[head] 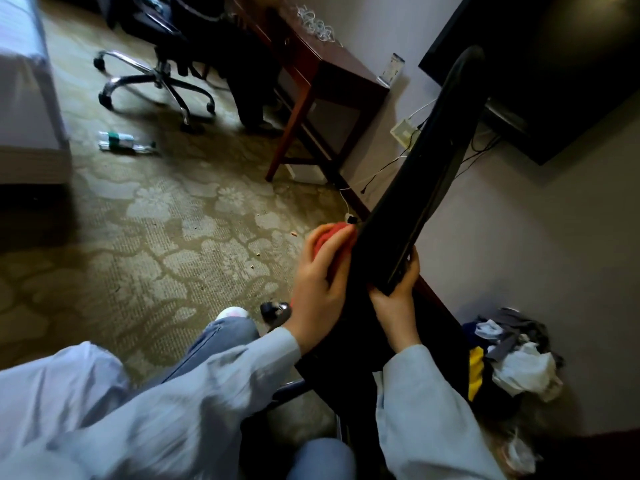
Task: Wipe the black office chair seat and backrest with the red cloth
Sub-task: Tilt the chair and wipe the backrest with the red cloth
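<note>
The black office chair backrest [426,174] is seen edge-on, rising from the lower middle of the view toward the upper right, between the carpeted floor [166,216] and the wall. The seat cannot be made out in the dark below the hands. Wiping the backrest face is judged to be the step in hand. It is best done in long overlapping passes from the lower edge to the top edge, with the panel steadied so that it is not pushed away under pressure.

The left hand [320,282] is laid over the red cloth [332,237], which is bunched and pressed against the left face of the backrest near its lower edge. Its fingers [334,259] are curled over the cloth. The right hand [394,303] is clamped on the opposite edge of the backrest, with its fingers [411,271] wrapped round the rim.
</note>
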Demonstrator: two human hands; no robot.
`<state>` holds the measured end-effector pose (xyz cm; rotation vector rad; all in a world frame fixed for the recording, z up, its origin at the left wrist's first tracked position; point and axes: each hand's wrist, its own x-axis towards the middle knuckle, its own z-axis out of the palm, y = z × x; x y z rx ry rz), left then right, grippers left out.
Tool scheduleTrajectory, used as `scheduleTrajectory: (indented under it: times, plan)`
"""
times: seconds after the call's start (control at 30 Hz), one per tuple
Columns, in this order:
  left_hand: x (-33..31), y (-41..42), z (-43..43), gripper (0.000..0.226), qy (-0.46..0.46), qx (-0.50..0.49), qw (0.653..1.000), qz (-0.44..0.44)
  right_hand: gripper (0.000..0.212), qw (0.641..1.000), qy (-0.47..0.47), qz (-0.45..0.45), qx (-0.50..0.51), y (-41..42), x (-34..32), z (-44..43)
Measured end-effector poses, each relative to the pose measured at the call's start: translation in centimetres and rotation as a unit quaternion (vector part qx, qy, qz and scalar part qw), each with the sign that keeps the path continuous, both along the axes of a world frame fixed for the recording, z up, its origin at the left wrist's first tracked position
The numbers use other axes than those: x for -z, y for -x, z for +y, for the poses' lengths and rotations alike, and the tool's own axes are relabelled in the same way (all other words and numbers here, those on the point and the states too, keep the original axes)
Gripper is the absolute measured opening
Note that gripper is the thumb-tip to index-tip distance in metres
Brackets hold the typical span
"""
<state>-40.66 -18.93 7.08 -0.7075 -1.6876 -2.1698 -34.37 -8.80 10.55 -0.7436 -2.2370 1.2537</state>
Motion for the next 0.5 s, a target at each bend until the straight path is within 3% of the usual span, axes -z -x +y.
scheduleTrajectory:
  times: [0.03,0.1,0.13,0.2,0.23,0.3,0.33,0.4,0.5]
  plan:
    - [-1.3,0.1,0.6,0.035,-0.001,-0.001,1.000,0.018,0.080,1.000,0.004,-0.001,-0.008,-0.1,-0.1,-0.2]
    - [-3.0,0.2,1.9,0.035,0.023,-0.016,0.998,0.054,0.039,0.999,-0.034,0.015,-0.038,-0.3,-0.3,-0.3]
    - [-3.4,0.3,2.6,0.037,0.045,-0.032,0.996,0.070,0.030,0.998,-0.003,0.028,-0.056,-0.1,-0.6,-0.4]
    - [-3.0,0.5,3.6,0.039,0.081,-0.075,0.989,0.100,0.062,0.994,0.040,0.068,-0.075,0.2,-0.7,-0.2]
    - [-2.3,0.6,4.0,0.039,0.091,-0.094,0.985,0.113,0.060,0.996,0.027,0.061,-0.066,0.4,-0.3,-0.1]
    - [-0.4,0.6,4.2,0.039,0.107,-0.111,0.980,0.128,0.032,0.998,-0.056,0.036,-0.013,0.4,0.6,0.1]
    - [0.7,0.6,4.2,0.040,0.116,-0.107,0.979,0.128,0.036,0.997,-0.071,0.032,0.005,0.5,1.3,0.4]
    - [3.2,0.3,3.9,0.042,0.139,-0.094,0.979,0.115,0.071,0.999,-0.047,0.021,0.010,0.6,2.3,1.0]
    - [7.8,-0.6,3.2,0.045,0.203,-0.057,0.974,0.081,0.083,0.999,-0.047,0.007,0.015,0.8,2.2,0.9]
